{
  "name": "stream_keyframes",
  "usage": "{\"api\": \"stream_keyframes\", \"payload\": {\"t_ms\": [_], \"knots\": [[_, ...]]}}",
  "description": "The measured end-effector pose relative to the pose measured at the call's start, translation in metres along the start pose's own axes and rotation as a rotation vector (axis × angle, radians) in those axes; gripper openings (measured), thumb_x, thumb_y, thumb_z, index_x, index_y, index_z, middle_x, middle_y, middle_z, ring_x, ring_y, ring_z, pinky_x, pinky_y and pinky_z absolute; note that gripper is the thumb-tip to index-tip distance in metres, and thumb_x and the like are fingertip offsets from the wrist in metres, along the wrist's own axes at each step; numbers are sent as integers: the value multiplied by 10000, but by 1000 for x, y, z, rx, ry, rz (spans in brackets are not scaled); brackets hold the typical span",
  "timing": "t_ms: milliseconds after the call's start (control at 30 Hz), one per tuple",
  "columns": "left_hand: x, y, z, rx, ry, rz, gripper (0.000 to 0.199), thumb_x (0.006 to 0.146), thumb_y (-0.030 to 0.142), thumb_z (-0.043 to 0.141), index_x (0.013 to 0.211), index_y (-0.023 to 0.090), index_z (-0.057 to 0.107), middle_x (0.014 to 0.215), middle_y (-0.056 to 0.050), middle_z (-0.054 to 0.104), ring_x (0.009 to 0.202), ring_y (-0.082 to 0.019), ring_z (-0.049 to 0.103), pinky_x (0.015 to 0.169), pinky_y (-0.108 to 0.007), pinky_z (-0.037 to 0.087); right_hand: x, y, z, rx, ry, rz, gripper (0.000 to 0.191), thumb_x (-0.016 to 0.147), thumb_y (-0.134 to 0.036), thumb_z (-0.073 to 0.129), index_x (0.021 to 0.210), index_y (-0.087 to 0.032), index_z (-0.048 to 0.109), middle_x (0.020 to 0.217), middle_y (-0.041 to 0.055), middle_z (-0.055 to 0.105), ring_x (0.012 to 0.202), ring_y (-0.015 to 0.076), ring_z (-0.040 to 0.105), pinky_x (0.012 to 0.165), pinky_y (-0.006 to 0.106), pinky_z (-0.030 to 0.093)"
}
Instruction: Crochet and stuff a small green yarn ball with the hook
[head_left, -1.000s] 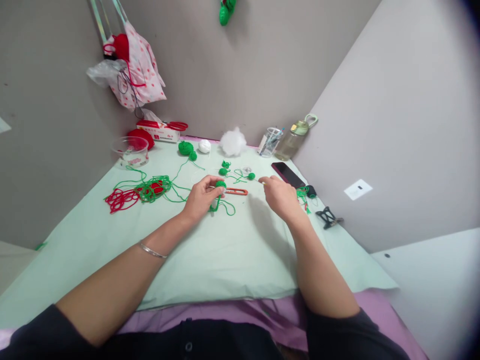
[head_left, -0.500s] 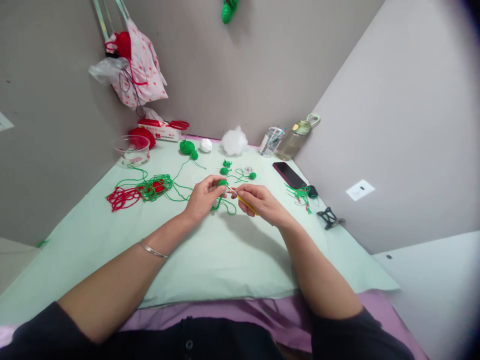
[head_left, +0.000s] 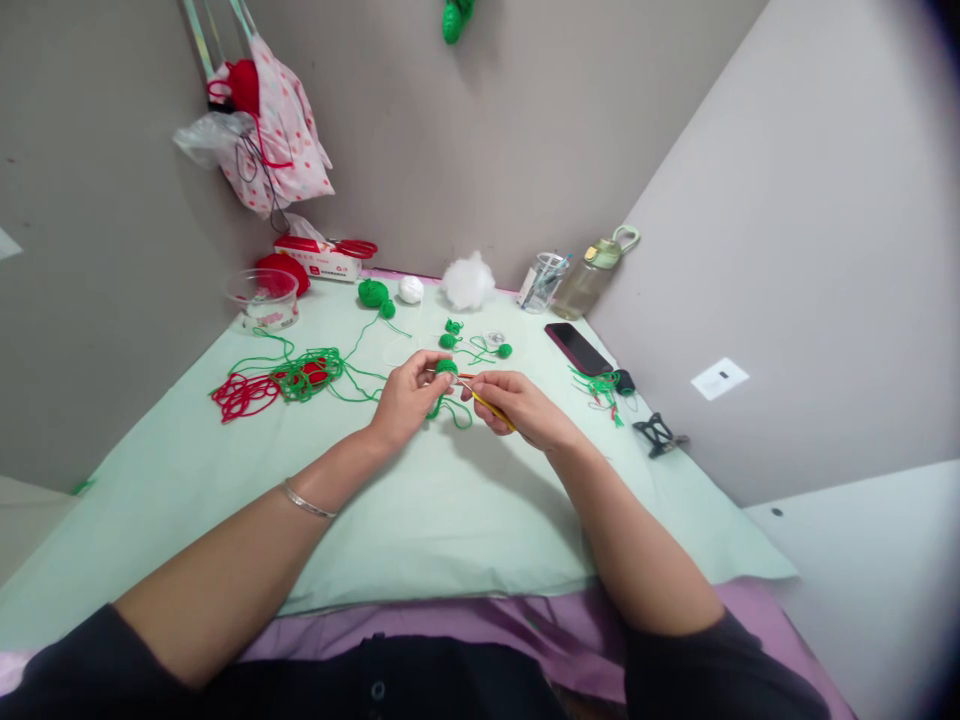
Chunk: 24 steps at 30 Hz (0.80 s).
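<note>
Curving bright green yarn piece [head_left: 447, 367]

No words, brands or numbers can be read with certainty. Near the far left corner of the tabletop [head_left: 450, 510], a red-and-white box [head_left: 321, 260] carries a small red mark and a line of dark print, too small to make out. Pinkish print on the clear tub [head_left: 274, 317], by the left edge, is equally illegible.

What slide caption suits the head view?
Left hand holds a green yarn piece; right hand points a yellow-handled tool towards it.
</note>
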<state>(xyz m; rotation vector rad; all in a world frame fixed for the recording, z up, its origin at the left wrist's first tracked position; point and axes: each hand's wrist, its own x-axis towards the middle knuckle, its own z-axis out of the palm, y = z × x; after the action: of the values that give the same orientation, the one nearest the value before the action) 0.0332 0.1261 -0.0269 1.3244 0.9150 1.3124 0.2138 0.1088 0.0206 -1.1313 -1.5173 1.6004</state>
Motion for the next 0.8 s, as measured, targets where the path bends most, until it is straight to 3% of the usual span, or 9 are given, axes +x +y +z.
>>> {"api": "stream_keyframes", "payload": {"t_ms": [300, 500, 667, 733, 800], "knots": [[-1, 6, 0, 51, 13, 23, 277, 798, 329, 711, 1027, 177, 679, 861, -12, 713, 731, -164, 699, 729, -284, 532, 5, 5, 11, 114, 60, -31, 313, 773, -455, 726, 809, -159, 633, 508, -95, 430, 400, 41, 269, 421, 218, 167], [3, 6, -2, 34, -19, 2, 201, 785, 305, 685, 935, 173, 680, 795, -9, 695, 686, -159, 665, 681, -275, 530, -3, 12, 29, -341, 225, -291, 200, 912, -372, 588, 840, -186, 609, 554, -59, 476, 511, 99, 381, 522, 255, 295], [2, 8, -2, 26, -28, 6, 175, 772, 305, 691, 888, 174, 685, 732, 6, 658, 644, -147, 618, 664, -272, 520, -9, 15, 34, -677, 277, -418, 137, 945, -302, 539, 866, -206, 597, 610, -42, 496, 572, 119, 390, 610, 277, 315], [2, 8, -2, 24, -19, 9, 174, 770, 293, 682, 896, 174, 682, 756, 2, 664, 657, -146, 621, 675, -272, 524, -7, 14, 33, -580, 249, -385, 154, 939, -330, 557, 860, -205, 600, 604, -41, 499, 569, 116, 398, 596, 269, 316], [3, 7, -2, 23, 2, 17, 187, 775, 279, 664, 931, 177, 674, 809, -4, 673, 687, -145, 632, 696, -272, 530, -3, 11, 30, -308, 171, -271, 200, 914, -390, 600, 863, -197, 603, 571, -55, 477, 515, 100, 366, 532, 252, 286]]}}
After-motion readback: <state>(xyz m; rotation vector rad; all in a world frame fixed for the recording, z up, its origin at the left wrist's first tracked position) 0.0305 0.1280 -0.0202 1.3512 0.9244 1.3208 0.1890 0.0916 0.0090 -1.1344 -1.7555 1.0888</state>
